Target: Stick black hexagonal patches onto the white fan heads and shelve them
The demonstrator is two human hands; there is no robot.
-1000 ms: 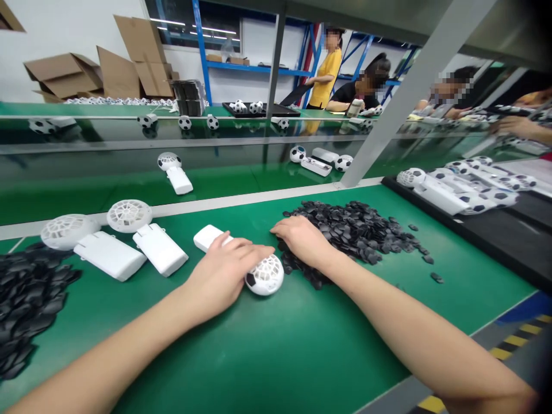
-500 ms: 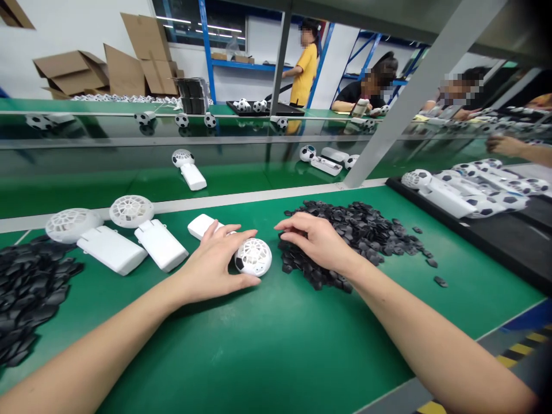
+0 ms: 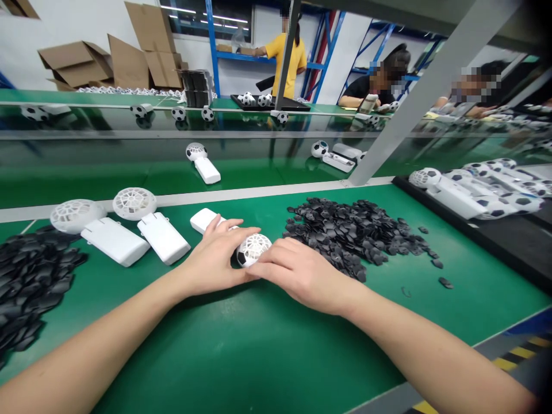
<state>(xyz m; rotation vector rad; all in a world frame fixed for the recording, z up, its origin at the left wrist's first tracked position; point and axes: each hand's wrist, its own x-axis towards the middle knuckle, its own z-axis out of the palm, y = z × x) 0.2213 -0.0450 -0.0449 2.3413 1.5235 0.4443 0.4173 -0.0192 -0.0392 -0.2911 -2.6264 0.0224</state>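
Ball-headed fan (image 3: pixel 253 246) lies on the green bench (image 3: pixel 224 356) between the person's two hands, its long axis slanting from the white handle (image 3: pixel 205 220) at far left to the lattice head at near right. The left hand (image 3: pixel 215 256) is the nearer to its middle: it spans the neck and grasps the head's left side, fingers over the far edge and thumb along the near one, while the handle's end juts out beyond the fingers. The right hand (image 3: pixel 306 273) meets the head from the right, fingers bent together with their tips at its near rim; whether they pinch a small piece, I cannot tell.

Outward from there, two heaps of black pieces flank the work, the right heap (image 3: pixel 349 236) just beyond the right hand and the left heap (image 3: pixel 34 287) well apart from it; the pieces are too many to count. Two white fans (image 3: pixel 115 241) rest left of the left hand. One more fan (image 3: pixel 207 171) and one opened unit (image 3: pixel 339 162) lie on the belt beyond. One black tray (image 3: pixel 513 247) at right bears several fans, too overlapped to count. At least three other people are across the way, one in a yellow top (image 3: pixel 297 69).
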